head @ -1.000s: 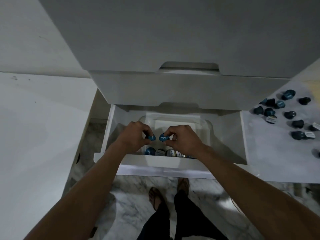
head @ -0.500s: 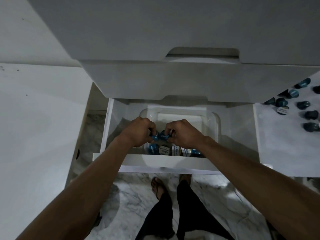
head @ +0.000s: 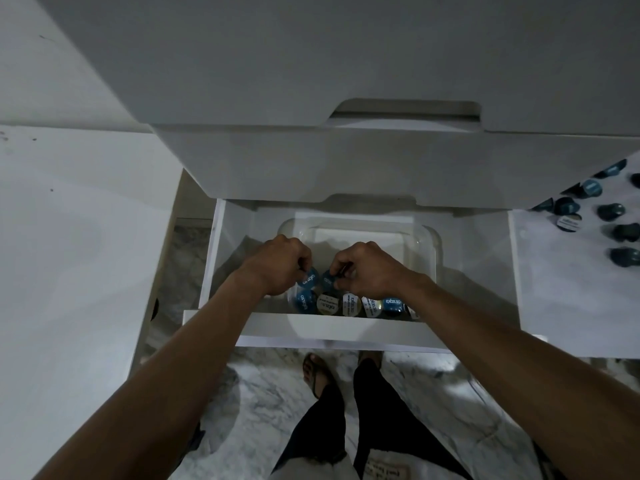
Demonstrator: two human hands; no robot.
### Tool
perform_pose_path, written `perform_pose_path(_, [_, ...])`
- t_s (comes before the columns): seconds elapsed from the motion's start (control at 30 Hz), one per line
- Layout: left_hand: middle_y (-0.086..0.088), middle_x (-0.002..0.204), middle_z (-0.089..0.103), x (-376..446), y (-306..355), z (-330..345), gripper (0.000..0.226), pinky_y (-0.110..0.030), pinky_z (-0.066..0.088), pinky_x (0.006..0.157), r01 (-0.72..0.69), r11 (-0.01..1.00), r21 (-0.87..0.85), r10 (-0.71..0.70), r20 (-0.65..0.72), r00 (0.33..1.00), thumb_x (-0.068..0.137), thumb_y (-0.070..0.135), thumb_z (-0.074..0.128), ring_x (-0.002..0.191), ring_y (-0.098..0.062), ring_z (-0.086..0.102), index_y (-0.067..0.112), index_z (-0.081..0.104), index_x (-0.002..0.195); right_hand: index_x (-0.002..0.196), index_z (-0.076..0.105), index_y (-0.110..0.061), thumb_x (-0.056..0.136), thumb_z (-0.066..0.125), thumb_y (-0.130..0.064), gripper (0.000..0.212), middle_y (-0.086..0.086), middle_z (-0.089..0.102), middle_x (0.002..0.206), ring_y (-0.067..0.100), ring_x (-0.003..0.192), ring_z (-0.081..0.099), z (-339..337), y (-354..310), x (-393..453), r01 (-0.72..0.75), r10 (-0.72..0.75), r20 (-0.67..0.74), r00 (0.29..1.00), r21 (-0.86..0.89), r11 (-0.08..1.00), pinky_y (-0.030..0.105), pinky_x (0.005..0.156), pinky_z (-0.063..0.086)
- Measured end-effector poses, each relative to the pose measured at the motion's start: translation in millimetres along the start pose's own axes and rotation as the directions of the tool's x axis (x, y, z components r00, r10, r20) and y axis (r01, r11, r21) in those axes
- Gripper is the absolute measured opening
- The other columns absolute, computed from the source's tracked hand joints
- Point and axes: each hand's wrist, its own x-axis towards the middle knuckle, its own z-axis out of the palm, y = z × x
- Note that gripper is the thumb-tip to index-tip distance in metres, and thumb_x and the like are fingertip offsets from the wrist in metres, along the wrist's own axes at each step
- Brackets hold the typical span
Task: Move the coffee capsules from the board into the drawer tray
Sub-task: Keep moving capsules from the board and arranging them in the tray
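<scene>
Capsule transfer, part done: one row in the tray, a scatter left on the board.

Left hand pinches a blue capsule over the tray; right hand pinches a second capsule beside it. Below them, a row of about six lies along the tray's near edge. Far right, some nine loose capsules wait on the board.
</scene>
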Motion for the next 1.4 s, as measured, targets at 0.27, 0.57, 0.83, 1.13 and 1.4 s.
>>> perform_pose_path(0.27, [0.001, 0.099, 0.067, -8, 1, 0, 0.013, -0.031, 0.050, 0.075, -0.023, 0.999, -0.036, 0.022, -0.045, 0.999, 0.085, 0.026, 0.069, 0.074, -0.012, 0.055, 0.024, 0.069, 0.098, 0.096, 0.072, -0.019, 0.081, 0.077, -0.016, 0.016, -0.008, 0.067, 0.090, 0.007, 0.085, 0.063, 0, 2, -5, 0.006, -0.001, -0.084, 0.996, 0.058, 0.998, 0.016, 0.072, 0.045])
perform_pose_path(0.57, [0.008, 0.113, 0.068, -28, 16, -7, 0.026, -0.034, 0.054, 0.082, -0.001, 0.990, -0.143, -0.021, -0.152, 0.988, 0.083, 0.036, 0.071, 0.077, -0.007, 0.063, 0.029, 0.066, 0.108, 0.108, 0.069, -0.022, 0.081, 0.077, -0.022, 0.028, -0.006, 0.069, 0.107, -0.001, 0.083, 0.063, -16, -3, -35, 0.024, 0.061, -0.310, 0.949, 0.264, 0.964, 0.004, 0.068, 0.043])
perform_pose_path(0.83, [0.007, 0.110, 0.068, -32, 98, -19, 0.032, -0.027, 0.054, 0.080, -0.053, 0.982, -0.180, -0.001, -0.284, 0.959, 0.081, 0.036, 0.074, 0.078, -0.008, 0.067, 0.022, 0.068, 0.109, 0.111, 0.069, -0.021, 0.080, 0.079, -0.025, 0.033, -0.004, 0.069, 0.099, -0.001, 0.079, 0.063, -56, 5, -103, 0.126, 0.058, -0.455, 0.889, 0.364, 0.923, 0.002, 0.069, 0.045])
perform_pose_path(1.13, [0.015, 0.088, 0.071, -4, 288, 17, 0.019, -0.011, 0.047, 0.067, -0.220, 0.942, -0.254, 0.089, -0.443, 0.892, 0.078, 0.035, 0.077, 0.072, 0.001, 0.066, 0.025, 0.072, 0.093, 0.110, 0.070, -0.021, 0.082, 0.076, -0.029, 0.029, -0.008, 0.072, 0.092, 0.004, 0.077, 0.067, -134, 116, -234, 0.207, 0.055, -0.611, 0.790, 0.350, 0.914, 0.011, 0.072, 0.052])
perform_pose_path(1.4, [0.014, 0.087, 0.070, 50, 438, 90, 0.019, -0.028, 0.056, 0.073, -0.243, 0.925, -0.293, 0.130, -0.357, 0.925, 0.078, 0.035, 0.076, 0.070, 0.001, 0.064, 0.026, 0.071, 0.094, 0.105, 0.069, -0.019, 0.086, 0.072, -0.023, 0.020, -0.010, 0.071, 0.081, -0.002, 0.073, 0.066, -194, 252, -335, 0.079, 0.238, -0.732, 0.638, 0.370, 0.925, 0.008, 0.064, 0.049])
